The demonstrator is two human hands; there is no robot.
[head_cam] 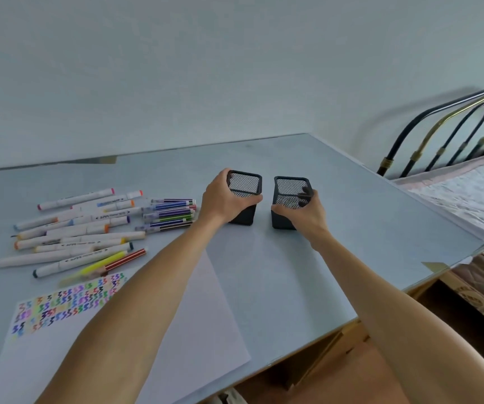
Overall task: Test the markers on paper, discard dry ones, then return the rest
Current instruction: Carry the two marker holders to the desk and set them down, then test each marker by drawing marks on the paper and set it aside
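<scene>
Left hand [229, 196]: we grip the left mesh cup [245, 196]
Right hand [303, 212]: we grip the right mesh cup [289, 199]
Markers [89, 228]: lying sideways, left of both cups; our left hand is nearer

Camera inventory: 1 view, head-mounted, wide-angle. Position: above the near edge of the table [337, 176], at the person's head. Facing: forward and down, tilted (the table's far edge slopes up to the right). Range: near; both forearms run in from the bottom edge up to the left hand [222, 199] and right hand [305, 212] at mid-frame. Coverage: tabletop across the lower half, blank wall [235, 68] across the upper half, a bed frame [450, 129] at the right margin. Shared coverage: none, as only 1 view exists.
</scene>
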